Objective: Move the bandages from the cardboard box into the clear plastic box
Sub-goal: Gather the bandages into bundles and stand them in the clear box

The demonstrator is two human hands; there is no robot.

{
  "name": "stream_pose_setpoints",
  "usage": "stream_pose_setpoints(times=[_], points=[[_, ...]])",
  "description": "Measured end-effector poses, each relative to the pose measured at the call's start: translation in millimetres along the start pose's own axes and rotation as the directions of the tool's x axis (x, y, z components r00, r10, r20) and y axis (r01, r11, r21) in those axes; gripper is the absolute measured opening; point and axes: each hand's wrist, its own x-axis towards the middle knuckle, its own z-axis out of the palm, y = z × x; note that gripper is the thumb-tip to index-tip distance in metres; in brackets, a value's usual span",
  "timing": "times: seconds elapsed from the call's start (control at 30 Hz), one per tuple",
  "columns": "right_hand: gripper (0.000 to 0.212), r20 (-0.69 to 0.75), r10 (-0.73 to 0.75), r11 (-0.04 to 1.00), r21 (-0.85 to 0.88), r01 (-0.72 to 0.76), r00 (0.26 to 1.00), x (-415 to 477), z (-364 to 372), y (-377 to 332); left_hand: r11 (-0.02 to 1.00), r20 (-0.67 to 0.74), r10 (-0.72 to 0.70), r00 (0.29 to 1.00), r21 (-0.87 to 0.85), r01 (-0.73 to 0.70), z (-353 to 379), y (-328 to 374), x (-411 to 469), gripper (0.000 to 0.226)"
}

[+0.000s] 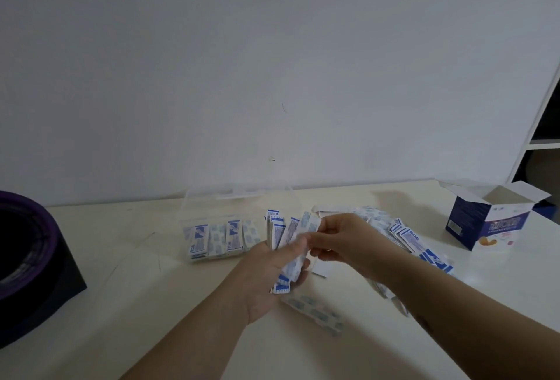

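The left hand (266,276) grips a fanned stack of bandages (285,284), long axes pointing away. The right hand (339,240) pinches its top above the worktop (151,304), between the clear plastic box (218,213) and the cardboard box (491,225).

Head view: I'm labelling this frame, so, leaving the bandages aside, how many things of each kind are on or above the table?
Clear plastic box: 1
Cardboard box: 1
Black and purple object: 1
Hands: 2, left hand and right hand, both holding bandages
Total: 5
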Motion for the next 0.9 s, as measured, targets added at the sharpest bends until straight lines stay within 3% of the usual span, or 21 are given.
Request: stream_pose_setpoints(times=[0.07,0.17,0.23,0.27,0.33,0.37,0.43,0.53,0.63,0.73,0.77,0.9], points=[[0.012,0.005,0.006,0.997,0.081,-0.006,1.0,1.2,-5.6,-3.5,0.995,-0.014,-0.027,1.0,-0.098,0.025,-1.9,2.3,1.9,0.013],[0.027,0.031,0.019,0.981,0.191,-0.025,0.999,3.6,-19.9,-0.9,0.97,-0.091,-0.032,0.995,-0.242,0.009,-3.8,7.3,5.3,0.011],[0.025,0.147,0.014,0.999,0.038,-0.02,0.989,0.2,-25.5,-0.1,0.952,-0.178,-0.012,0.984,-0.303,-0.044,-6.6,10.9,8.4,0.011],[0.024,0.219,0.02,0.988,-0.152,0.014,0.975,-1.8,-24.9,0.9,0.946,-0.199,0.003,0.98,-0.316,-0.067,-7.8,12.7,9.7,0.01],[0.012,0.332,0.061,0.838,-0.53,0.133,0.941,-6.3,-14.9,1.9,0.931,-0.206,0.025,0.978,-0.351,-0.097,-10.0,15.5,11.5,0.008],[0.009,0.356,0.059,0.76,-0.622,0.189,0.933,-6.1,-9.5,3.8,0.923,-0.2,0.023,0.979,-0.372,-0.098,-10.4,16.4,12.1,0.008],[0.017,0.314,-0.047,0.672,-0.693,0.263,0.948,-0.3,-4.8,5.1,0.909,-0.179,0.011,0.984,-0.407,-0.084,-12.3,18.1,12.7,0.01],[0.033,0.19,-0.166,0.494,-0.833,0.249,0.968,10.9,-18.8,6.9,0.903,-0.124,0.006,0.992,-0.425,-0.059,-14.9,21.1,11.7,0.011],[0.052,0.277,-0.051,0.192,-0.94,0.282,0.959,17.9,-27.8,16.1,0.904,-0.074,0.013,0.997,-0.426,-0.043,-15.8,25.2,8.8,0.014],[0.041,0.353,-0.001,0.0,-0.936,0.353,0.936,22.4,-25.9,10.9,0.894,-0.047,0.011,0.999,-0.448,-0.03,-14.9,26.4,7.8,0.015],[0.037,0.356,0.028,0.0,-0.935,0.356,0.934,24.2,-25.5,6.8,0.893,-0.042,0.013,0.999,-0.449,-0.031,-14.5,25.9,7.5,0.013],[0.033,0.339,0.215,0.162,-0.937,0.309,0.916,31.7,-23.3,-5.5,0.891,-0.038,0.021,0.999,-0.452,-0.036,-12.8,25.4,5.0,0.021]])
